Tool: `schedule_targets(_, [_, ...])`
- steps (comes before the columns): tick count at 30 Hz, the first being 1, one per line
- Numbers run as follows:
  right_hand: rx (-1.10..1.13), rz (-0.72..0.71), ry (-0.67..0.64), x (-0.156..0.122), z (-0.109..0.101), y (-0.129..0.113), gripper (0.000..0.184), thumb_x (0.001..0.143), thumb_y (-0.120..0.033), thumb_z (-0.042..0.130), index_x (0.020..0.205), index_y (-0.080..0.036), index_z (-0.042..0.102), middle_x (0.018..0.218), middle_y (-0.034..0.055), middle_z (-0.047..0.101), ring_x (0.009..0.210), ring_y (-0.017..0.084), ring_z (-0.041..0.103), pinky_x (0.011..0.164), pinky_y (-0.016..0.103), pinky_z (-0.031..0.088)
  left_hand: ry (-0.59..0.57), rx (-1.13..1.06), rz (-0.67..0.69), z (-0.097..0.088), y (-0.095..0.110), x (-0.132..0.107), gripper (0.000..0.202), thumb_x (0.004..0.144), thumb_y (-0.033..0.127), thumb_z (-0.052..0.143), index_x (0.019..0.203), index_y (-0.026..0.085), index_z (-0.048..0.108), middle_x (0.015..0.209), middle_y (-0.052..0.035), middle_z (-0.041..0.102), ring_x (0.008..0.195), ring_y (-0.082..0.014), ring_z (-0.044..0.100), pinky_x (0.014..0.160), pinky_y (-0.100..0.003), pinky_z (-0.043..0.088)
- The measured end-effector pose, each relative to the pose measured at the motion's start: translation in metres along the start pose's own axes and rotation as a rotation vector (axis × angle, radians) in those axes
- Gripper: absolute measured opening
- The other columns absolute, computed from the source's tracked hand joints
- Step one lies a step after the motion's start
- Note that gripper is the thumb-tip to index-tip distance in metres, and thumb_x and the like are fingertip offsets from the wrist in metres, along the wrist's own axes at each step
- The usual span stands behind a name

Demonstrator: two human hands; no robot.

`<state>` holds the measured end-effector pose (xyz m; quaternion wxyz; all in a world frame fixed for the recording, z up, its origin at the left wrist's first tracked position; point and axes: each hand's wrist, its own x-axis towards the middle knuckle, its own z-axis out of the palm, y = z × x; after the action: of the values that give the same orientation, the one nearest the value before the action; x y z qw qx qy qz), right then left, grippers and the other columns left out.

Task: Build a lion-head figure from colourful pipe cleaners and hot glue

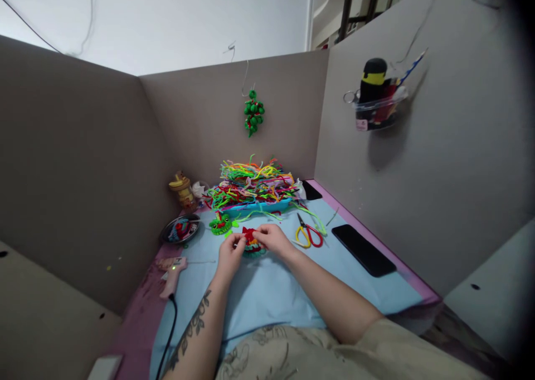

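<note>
Centre of frame: left hand [230,250] and right hand [270,237] both pinch small red pipe-cleaner craft piece [251,239] over blue worktop [267,291]; scissors [308,234] just right, green pipe-cleaner figure [220,224] upper left.

Scissors [308,235]: one handle yellow, other red, blades dark.
Craft piece [251,239], left of scissors: red, green fringe at lower edge.
Figure [220,223], further left of scissors: bright green, touch of red.
Pipe-cleaner pile [254,185], behind scissors: green, yellow, red, orange, pink, blue mixed.
Tray [267,206], behind scissors: turquoise.
Phone [363,250], right of scissors: plain black.
Glue gun [172,271], far left of scissors: pale pink, black cord.
Mat [267,296], beneath scissors: light blue.
Desk [137,313] edge: pink-purple.
Bead cluster [253,112], high above scissors: green, red specks.
Forearm [194,324], nearer than scissors: dark leafy tattoo.
</note>
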<state>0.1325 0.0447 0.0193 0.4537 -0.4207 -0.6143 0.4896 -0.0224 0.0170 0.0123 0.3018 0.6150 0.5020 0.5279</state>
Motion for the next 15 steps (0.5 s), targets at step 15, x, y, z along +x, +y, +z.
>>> schedule_targets(15, [-0.418,-0.302,0.289,-0.0044,0.0095,-0.0006,0.023,0.075,-0.021,0.051,0.052,-0.018,0.054,0.053,-0.0018,0.050,0.057,0.012,0.045,0.055,0.022,0.031,0.091,0.092,0.045,0.0093,0.0056,-0.0059,0.019,0.077,0.033,0.054,0.074,0.016,0.062,0.071,-0.0022,0.062,0.068,-0.0159,0.055,0.062,-0.025,0.042])
